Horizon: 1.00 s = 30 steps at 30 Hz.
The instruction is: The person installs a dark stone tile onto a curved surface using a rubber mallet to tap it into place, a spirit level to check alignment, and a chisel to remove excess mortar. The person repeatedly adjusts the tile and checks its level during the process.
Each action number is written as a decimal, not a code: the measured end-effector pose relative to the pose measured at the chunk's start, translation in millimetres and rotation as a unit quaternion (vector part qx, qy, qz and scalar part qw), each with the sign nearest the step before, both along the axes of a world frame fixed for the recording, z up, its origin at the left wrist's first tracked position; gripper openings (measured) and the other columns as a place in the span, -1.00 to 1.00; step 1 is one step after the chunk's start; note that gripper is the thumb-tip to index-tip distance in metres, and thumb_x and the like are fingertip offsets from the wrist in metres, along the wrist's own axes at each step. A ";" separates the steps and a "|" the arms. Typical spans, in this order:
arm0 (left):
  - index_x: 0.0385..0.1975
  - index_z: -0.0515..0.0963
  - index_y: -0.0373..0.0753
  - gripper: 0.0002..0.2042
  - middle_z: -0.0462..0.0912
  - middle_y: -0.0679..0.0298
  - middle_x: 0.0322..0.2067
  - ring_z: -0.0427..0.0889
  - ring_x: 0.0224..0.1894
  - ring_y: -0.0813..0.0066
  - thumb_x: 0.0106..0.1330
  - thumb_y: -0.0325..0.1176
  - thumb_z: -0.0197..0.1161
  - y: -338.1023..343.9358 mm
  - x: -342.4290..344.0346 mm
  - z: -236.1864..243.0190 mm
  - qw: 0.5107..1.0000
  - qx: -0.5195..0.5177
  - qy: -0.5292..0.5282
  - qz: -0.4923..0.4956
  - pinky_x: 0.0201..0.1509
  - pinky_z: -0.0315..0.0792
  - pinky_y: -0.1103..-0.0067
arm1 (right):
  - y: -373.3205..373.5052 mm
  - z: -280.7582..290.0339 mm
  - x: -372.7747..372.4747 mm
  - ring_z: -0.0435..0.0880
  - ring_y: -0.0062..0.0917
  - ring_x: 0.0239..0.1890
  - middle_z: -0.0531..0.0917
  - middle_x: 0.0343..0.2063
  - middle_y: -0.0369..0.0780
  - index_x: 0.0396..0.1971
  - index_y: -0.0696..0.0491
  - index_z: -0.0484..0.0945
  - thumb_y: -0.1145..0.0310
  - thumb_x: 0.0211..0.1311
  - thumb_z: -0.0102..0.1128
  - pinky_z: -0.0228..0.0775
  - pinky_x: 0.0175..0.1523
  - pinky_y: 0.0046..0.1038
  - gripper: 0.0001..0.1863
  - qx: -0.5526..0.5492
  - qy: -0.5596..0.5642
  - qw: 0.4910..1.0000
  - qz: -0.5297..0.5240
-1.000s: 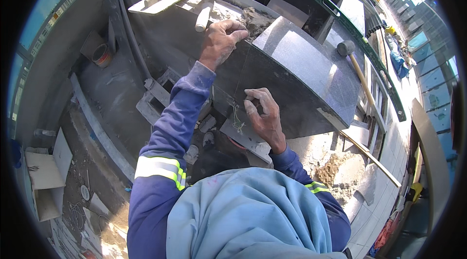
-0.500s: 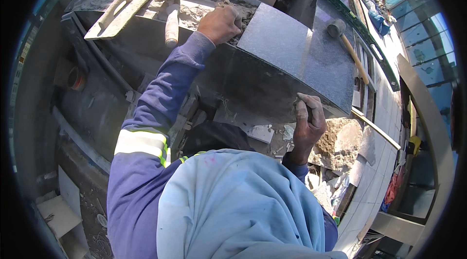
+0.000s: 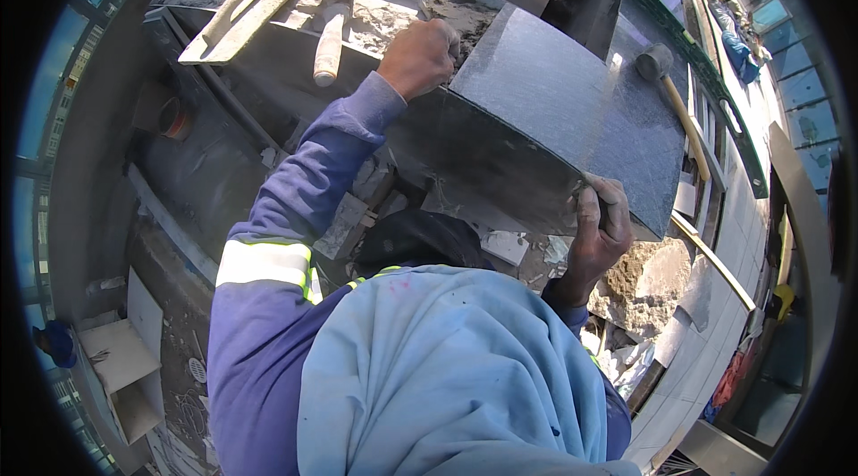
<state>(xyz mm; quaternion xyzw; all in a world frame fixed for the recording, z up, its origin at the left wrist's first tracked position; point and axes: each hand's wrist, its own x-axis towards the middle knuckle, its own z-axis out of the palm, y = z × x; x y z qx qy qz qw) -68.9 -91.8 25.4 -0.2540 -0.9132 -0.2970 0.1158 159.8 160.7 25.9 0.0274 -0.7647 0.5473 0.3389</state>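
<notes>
My left hand [image 3: 420, 60] is closed at the mortar bed [image 3: 380, 29], against the left end of a grey speckled stone slab [image 3: 532, 87]; what its fingertips hold is hidden. My right hand [image 3: 601, 230] pinches at the slab's front edge, near its right end, on something too small to name. Left of my left hand, a wooden-handled trowel [image 3: 329, 40] and a dusty float [image 3: 228, 33] lie on the ledge. A rubber mallet [image 3: 654, 62] rests head-up on the stone at the right, its long handle angled down.
A long green level [image 3: 733, 123] runs behind the mallet. Broken rubble [image 3: 648, 288] and a timber strip [image 3: 715, 261] lie low right. A bucket [image 3: 174, 118] and white boxes [image 3: 121, 355] are at left. Another person in blue [image 3: 740, 56] is farther away at top right.
My right hand has moved right and up from below the slab's middle to its edge near the right end. My left hand is more curled at the mortar. The view has shifted.
</notes>
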 end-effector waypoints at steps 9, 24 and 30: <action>-0.47 0.71 -0.30 -0.92 0.74 0.01 -0.49 0.78 -0.35 0.04 0.16 -0.53 0.26 7.0 0.0 10.5 0.998 -0.026 -0.062 0.000 -0.18 0.61 0.27 | 1.3 38.6 -27.5 0.64 -0.57 -0.30 0.69 -0.32 -0.18 -0.12 0.23 0.70 0.61 0.37 0.26 0.47 -0.20 -0.54 -0.85 0.083 0.022 0.995 0.055; -0.37 0.76 -0.25 -0.91 0.78 -0.05 -0.34 0.80 -0.19 -0.02 0.18 -0.43 0.36 9.5 3.8 9.7 0.998 -0.030 -0.042 0.038 -0.04 0.66 0.22 | -26.3 71.4 -272.4 0.69 -0.20 -0.08 0.70 -0.20 -0.15 -0.18 0.10 0.71 0.44 0.27 0.15 0.51 0.08 -0.15 -0.79 0.543 -0.035 0.768 0.339; -0.30 0.73 -0.29 -0.86 0.78 -0.01 -0.20 0.79 -0.03 0.05 0.24 -0.43 0.28 5.5 23.2 18.4 0.998 -0.043 -0.011 0.044 0.07 0.66 0.22 | -33.0 69.6 -276.3 0.64 -0.25 0.01 0.69 -0.19 -0.19 -0.22 0.04 0.71 0.45 0.19 0.18 0.50 0.11 -0.18 -0.81 0.590 -0.049 0.715 0.372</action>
